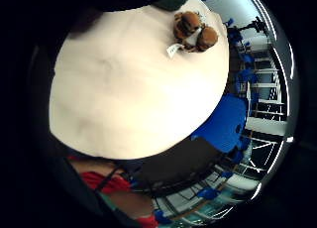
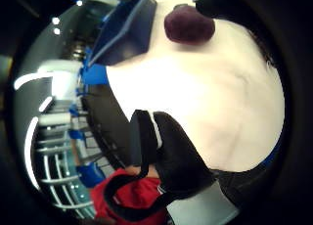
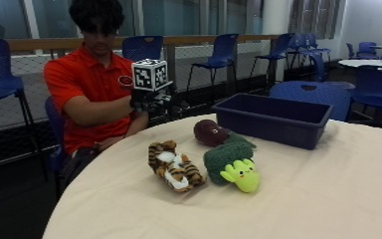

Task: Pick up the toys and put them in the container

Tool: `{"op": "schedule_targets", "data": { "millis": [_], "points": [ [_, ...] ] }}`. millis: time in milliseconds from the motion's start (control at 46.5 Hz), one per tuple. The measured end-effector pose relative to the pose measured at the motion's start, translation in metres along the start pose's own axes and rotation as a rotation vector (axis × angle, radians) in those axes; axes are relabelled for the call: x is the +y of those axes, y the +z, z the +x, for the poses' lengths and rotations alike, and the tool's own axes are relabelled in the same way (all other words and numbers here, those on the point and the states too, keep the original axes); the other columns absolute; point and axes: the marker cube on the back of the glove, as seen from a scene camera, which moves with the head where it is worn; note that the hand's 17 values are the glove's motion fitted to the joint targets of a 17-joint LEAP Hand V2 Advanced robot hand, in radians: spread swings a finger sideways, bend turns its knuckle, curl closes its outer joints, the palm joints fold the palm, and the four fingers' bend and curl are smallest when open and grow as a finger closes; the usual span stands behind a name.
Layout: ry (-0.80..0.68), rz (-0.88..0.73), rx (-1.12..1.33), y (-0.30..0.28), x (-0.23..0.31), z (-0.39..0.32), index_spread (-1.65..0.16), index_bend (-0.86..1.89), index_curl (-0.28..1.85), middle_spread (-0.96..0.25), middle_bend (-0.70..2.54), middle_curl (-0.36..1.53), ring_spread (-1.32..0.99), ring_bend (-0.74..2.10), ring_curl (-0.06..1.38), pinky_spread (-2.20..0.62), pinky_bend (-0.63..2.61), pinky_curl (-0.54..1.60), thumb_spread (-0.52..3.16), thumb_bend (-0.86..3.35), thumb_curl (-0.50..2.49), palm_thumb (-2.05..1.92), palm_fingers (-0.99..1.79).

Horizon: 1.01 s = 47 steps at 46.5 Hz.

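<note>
No writing can be read anywhere. The tiger toy [image 1: 194, 32] on the bench [image 1: 129, 94] carries a small white tag [image 1: 173, 50] at its side, but any print on it is too small to make out. The person's red shirt [image 3: 88, 82] bears a round chest badge [image 3: 125, 80], also illegible.

Bare table [image 3: 323, 194] surrounds clustered toys [image 3: 204, 162]; container [image 3: 274, 118] stands just behind them.
</note>
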Motion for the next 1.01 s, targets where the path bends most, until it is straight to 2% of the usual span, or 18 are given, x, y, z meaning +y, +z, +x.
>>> {"op": "schedule_targets", "data": {
  "millis": [86,387,623,1010],
  "points": [
    [-0.052,0.002,0.015,0.009,0.009,-0.03,-0.27,0.25,0.14,-0.16,0.19,0.1,-0.14,0.18,0.04,0.0,0.49,0.17,0.94,-0.04,0.03,-0.06,0.04],
    [-0.028,-0.004,-0.036,0.016,-0.023,-0.028,-0.32,0.19,0.22,-0.17,0.19,0.18,-0.16,0.19,0.09,0.01,0.5,0.23,1.13,-0.06,0.08,-0.09,-0.06],
    [-0.022,-0.014,-0.048,0.034,-0.079,-0.037,-0.31,0.12,0.22,-0.14,0.13,0.2,-0.12,0.17,0.12,0.03,0.6,0.28,1.1,-0.08,0.1,-0.11,-0.17],
    [0.005,-0.101,-0.023,0.041,-0.162,-0.057,-0.3,0.09,0.2,-0.08,0.08,0.17,-0.03,0.14,0.13,0.08,1.0,0.4,1.11,-0.04,0.15,-0.05,-0.26]
  ]
}}
